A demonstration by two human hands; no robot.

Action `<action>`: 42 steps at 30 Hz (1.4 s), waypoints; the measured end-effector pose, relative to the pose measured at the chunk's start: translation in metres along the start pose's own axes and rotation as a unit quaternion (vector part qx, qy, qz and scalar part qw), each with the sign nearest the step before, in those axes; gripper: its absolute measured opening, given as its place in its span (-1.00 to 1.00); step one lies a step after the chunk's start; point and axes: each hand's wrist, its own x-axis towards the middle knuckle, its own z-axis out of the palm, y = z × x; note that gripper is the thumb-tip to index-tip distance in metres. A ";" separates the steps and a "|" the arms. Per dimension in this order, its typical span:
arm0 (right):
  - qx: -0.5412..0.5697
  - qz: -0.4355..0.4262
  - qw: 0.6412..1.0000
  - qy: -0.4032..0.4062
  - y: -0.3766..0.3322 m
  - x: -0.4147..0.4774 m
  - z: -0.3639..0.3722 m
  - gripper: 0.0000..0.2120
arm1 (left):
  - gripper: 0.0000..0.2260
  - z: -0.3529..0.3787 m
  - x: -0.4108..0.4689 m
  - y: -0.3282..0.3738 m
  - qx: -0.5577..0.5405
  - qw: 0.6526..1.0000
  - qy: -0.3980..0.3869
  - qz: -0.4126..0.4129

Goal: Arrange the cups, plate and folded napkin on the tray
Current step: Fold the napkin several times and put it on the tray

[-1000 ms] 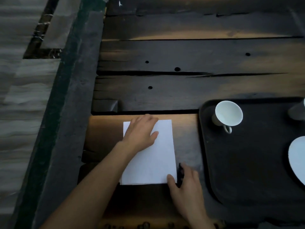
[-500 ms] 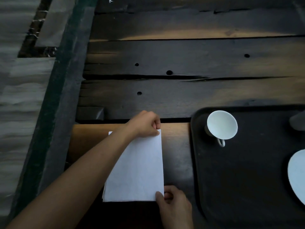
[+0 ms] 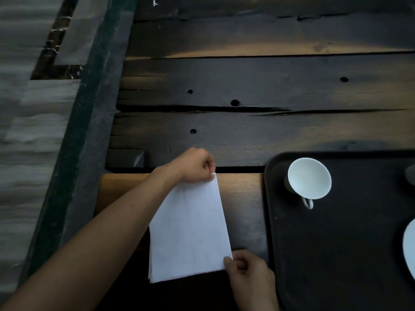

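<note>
Folded white paper napkin point(image 3: 188, 227) is bottom centre, beside the black tray point(image 3: 336, 254), left hand point(image 3: 195, 166) pinching its top corner, right hand point(image 3: 247, 270) its bottom corner. Layers might fan open if a pinch slips.

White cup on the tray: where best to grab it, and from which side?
Probably by its handle, coming from the near side: the loop sticks out of the cup toward the person, with bare tray around it. The right hand is closer, but it pinches the napkin.
</note>
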 end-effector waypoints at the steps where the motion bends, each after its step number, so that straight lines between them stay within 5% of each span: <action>1: -0.006 -0.007 1.000 0.009 -0.002 0.004 -0.002 -0.91 | -0.95 -0.001 -0.002 -0.004 -0.011 1.000 0.012 -0.007; 11: -0.069 -0.105 0.986 0.107 -0.062 0.073 -0.031 -0.91 | -0.97 -0.007 -0.038 -0.066 -0.136 0.957 0.214 -0.138; 19: -0.096 -0.160 0.972 0.142 -0.118 0.127 -0.036 -0.84 | -0.89 0.008 -0.066 -0.096 -0.166 0.921 0.287 -0.206; 38: -0.162 -0.258 0.933 0.191 -0.156 0.152 -0.032 -0.84 | -0.88 0.000 -0.051 -0.108 -0.149 0.909 0.329 -0.210; 40: -0.182 -0.269 0.923 0.206 -0.153 0.144 -0.028 -0.75 | -0.93 0.000 -0.051 -0.105 -0.094 0.918 0.336 -0.188; 42: -0.189 -0.325 0.902 0.213 -0.147 0.125 -0.011 -0.61 | -0.74 0.008 -0.058 -0.098 0.002 0.927 0.351 -0.129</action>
